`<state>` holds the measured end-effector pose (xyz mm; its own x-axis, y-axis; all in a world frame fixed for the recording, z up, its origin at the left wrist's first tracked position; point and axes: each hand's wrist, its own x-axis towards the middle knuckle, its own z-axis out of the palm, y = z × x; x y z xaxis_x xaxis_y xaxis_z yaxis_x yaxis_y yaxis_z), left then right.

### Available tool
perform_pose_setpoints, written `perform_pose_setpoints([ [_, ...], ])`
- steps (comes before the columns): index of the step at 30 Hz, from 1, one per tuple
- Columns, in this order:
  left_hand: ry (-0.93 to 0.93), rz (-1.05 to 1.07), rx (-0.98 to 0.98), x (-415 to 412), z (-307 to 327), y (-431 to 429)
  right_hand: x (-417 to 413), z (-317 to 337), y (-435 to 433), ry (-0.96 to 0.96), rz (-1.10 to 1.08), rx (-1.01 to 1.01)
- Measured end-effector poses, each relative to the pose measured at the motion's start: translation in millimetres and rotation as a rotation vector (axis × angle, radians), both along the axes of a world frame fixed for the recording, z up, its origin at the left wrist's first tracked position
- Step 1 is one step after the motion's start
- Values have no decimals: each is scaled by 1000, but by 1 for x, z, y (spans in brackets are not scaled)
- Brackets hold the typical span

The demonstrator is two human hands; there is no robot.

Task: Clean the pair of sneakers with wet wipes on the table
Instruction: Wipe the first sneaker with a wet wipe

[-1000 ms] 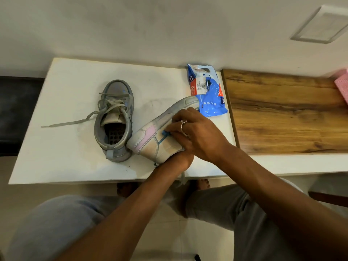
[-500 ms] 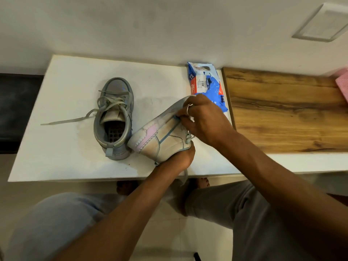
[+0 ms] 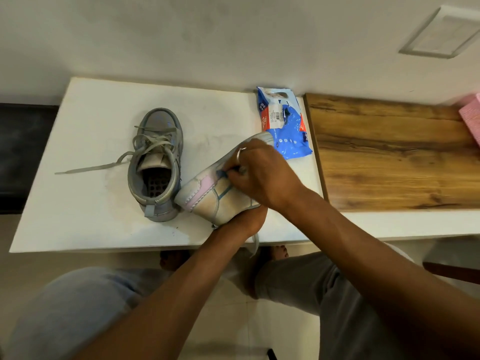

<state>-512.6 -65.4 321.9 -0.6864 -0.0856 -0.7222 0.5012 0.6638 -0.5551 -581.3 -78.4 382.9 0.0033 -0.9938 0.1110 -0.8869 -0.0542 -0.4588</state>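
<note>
the tilted sneaker (image 3: 207,196) is the one being worked on. it lies on its side on the white surface (image 3: 91,216), sole edge turned up and toe pointing away from the person, so its pale, scuffed side panel faces up.

the left hand (image 3: 246,219) comes up at the near side of that sneaker. its grip is closed around the ankle end from below, and i reckon it is there to brace the shoe against rubbing. the right hand (image 3: 262,175) sits on top of the sneaker. its fingers are curled and pinched down onto the side panel, near the blue stitching. what it pinches is mostly hidden under the fingers, but i take it to be the wet wipe. so that grip is closed on the wipe and pressing it into the shoe.

the grey sneaker (image 3: 155,162) stands upright just left of the tilted one, heel almost touching it. its loose lace (image 3: 91,168) trails further left. it looks parked there to wait its turn.

beyond the tilted sneaker's toe lies the blue wipes packet (image 3: 285,126), close enough for the right hand to reach a fresh sheet. to the right of the sneaker is a wooden board (image 3: 389,157).

my guess is that one side of one shoe is in hand and the pair is far from finished.
</note>
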Motion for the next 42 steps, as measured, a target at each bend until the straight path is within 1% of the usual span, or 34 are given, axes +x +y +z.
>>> perform_pose_setpoints([
  [2,-10,56,46,5,4,2,15,1,3,-26,100,38],
  [3,12,89,85,7,8,3,16,2,4,-18,115,57],
  [5,13,96,80,4,9,4,6,3,5,32,90,32],
  [6,7,59,57,1,8,2,-1,3,5,72,68,3],
  [8,-61,-111,-33,-1,8,0,-17,2,2,153,4,-27],
  [9,-82,-165,-83,-3,9,-1,-24,2,0,175,-26,-31],
  [10,-76,-200,-91,-4,4,-2,-27,1,-1,171,-46,-38],
  [11,-57,-177,-97,-6,5,-1,-26,-1,0,136,-55,-48],
  [12,-32,-99,-105,-5,-4,0,-20,-2,1,78,-49,-50],
  [13,-17,6,-161,-4,-11,0,-11,-4,3,16,-21,-43],
  [14,64,72,-221,2,-11,2,0,-6,7,-27,24,-30],
  [15,92,104,-304,10,-2,3,10,-6,10,-34,69,-16],
  [16,53,93,-322,12,1,1,13,-5,12,-16,99,-11],
  [17,-78,0,-292,7,2,0,10,-4,12,22,108,-18],
  [18,-153,-226,-257,-1,1,1,1,-2,10,68,97,-39],
  [19,-187,-271,-174,-5,0,0,-10,-1,7,109,72,-65],
  [20,-185,-271,-129,-8,1,0,-21,0,3,144,36,-77],
  [23,-263,-320,-240,-10,12,-3,-38,1,1,241,-33,-56],
  [26,-219,-302,-185,-7,9,-3,-46,-5,7,323,-76,-84],
  [28,-196,-259,-143,-7,8,-5,-60,-11,7,277,-183,-88],
  [30,-203,-237,-144,-7,6,-5,-68,-16,5,92,-313,-55],
  [32,-172,-211,-127,-9,5,-6,-63,-18,4,-52,-344,-42],
  [33,-170,-225,-117,-10,3,-7,-58,-18,4,-71,-320,-55],
  [35,-183,-256,-110,-9,1,-7,-47,-18,7,-82,-190,-108],
  [36,-190,-272,-132,-8,0,-6,-42,-19,9,-78,-114,-127],
  [38,-123,-262,-204,-9,-2,-5,-37,-22,14,-47,-6,-123],
  [39,-121,-262,-245,-9,-3,-4,-37,-23,15,-14,31,-117],
  [41,-164,-269,-212,-8,-4,-4,-44,-23,14,73,37,-145],
  [42,-196,-288,-184,-8,-5,-6,-52,-24,12,111,-3,-169],
])
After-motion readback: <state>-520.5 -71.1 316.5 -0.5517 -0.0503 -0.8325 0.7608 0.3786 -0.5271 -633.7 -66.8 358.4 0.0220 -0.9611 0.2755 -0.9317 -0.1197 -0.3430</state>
